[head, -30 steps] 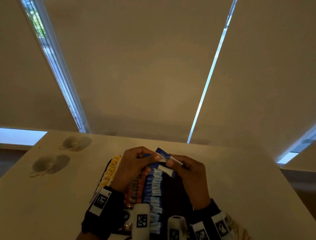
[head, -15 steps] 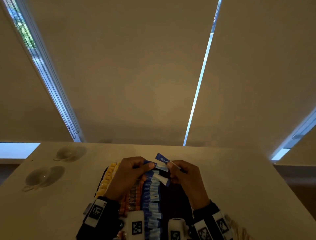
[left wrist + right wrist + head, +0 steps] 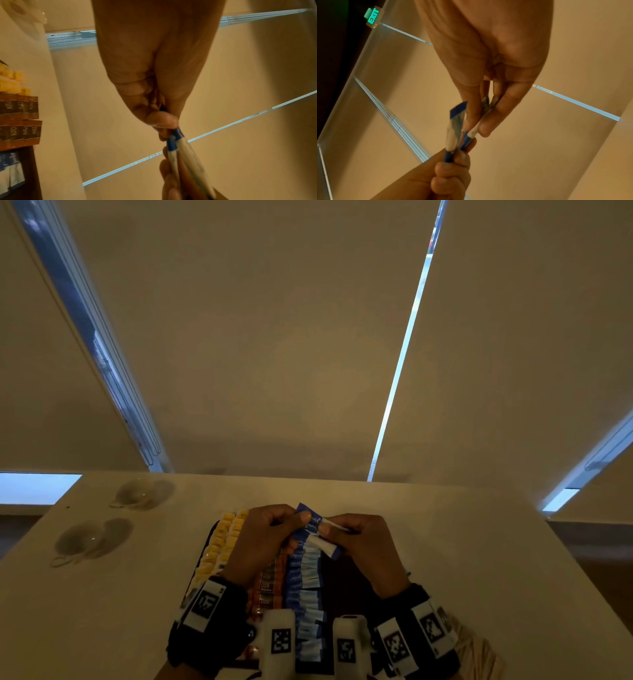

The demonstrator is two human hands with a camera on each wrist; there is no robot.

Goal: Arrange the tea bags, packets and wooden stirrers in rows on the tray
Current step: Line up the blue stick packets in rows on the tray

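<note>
Head view: a dark tray (image 3: 346,583) is seen on a pale table (image 3: 479,559), already filled from the left with a yellow row (image 3: 219,546), a brown row (image 3: 270,580) and a blue and white row (image 3: 306,583). A small bunch of blue and white packets (image 3: 313,525) is held above the far end of that last row. One end is pinched by the left hand (image 3: 260,542), the other by the right hand (image 3: 370,546). One packet hangs lower from the bunch. Two clear cups (image 3: 137,494) stand well apart at the far left. Pale sticks, probably the wooden stirrers (image 3: 479,652), lie off the tray at the near right

Left wrist view: the left hand (image 3: 154,81) is closed, the blue ends of the packets (image 3: 176,136) nipped between thumb and fingertips. Brown packets (image 3: 20,116) are seen in overlapped order at the left edge

Right wrist view: the right hand (image 3: 488,60) is closed on the white ends, and the packets (image 3: 458,129) are fanned between both hands

Judgement: a single packet is being separated for the blue row. One packet should be slid free by the thumb while the rest are kept pinched. It should be laid with the same overlap and the same blue edge leftward, and the rows already set should not be brushed
</note>
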